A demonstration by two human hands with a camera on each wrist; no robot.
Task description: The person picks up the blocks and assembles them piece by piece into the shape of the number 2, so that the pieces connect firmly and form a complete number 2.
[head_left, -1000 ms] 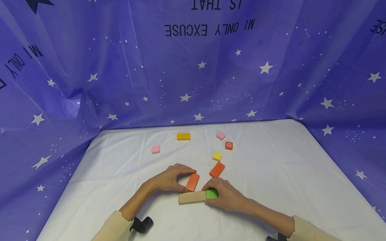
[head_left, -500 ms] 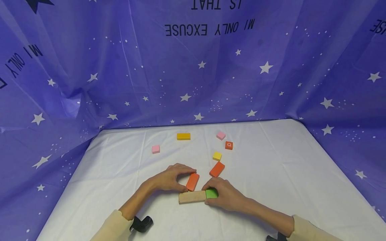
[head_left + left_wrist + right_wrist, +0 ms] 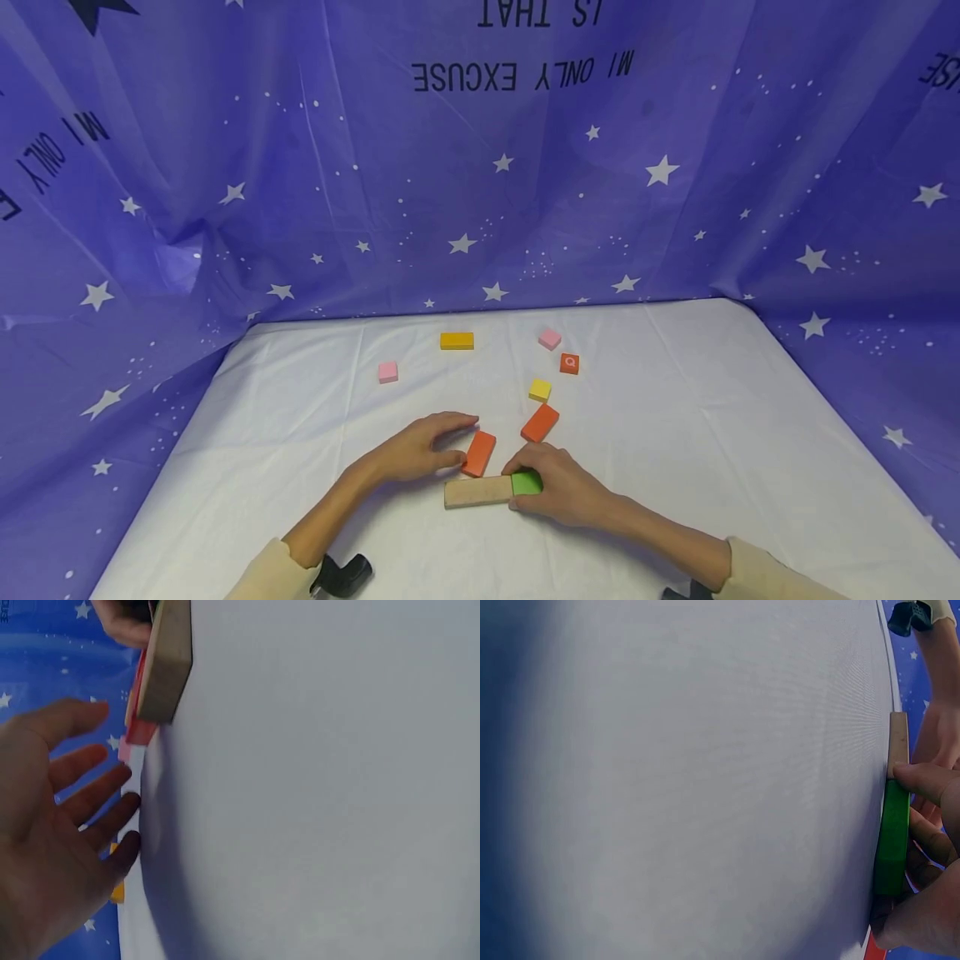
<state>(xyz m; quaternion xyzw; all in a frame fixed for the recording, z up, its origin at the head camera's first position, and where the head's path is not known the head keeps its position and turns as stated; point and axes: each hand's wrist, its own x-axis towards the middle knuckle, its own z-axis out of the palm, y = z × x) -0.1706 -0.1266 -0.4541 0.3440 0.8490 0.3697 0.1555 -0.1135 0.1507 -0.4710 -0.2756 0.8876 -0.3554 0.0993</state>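
Note:
In the head view my right hand grips a green block, its thumb and fingertips on either side. The green block's end meets a plain wooden block lying lengthwise on the white cloth. My left hand is spread beside an orange-red block, thumb tip close to its near end; whether they touch I cannot tell. That block lies tilted just behind the wooden one. The left wrist view shows the left hand with fingers apart and nothing held. The green block appears within the right fingers in the right wrist view.
Beyond the right hand lie another orange-red block, a yellow cube and a red block lettered Q. Farther back are a pink cube, a yellow-orange block and another pink cube. A purple star-patterned curtain stands behind.
My left hand has let go of the orange-red block and drawn back slightly to the left, its fingers opening. The right hand and the blocks have stayed in place.

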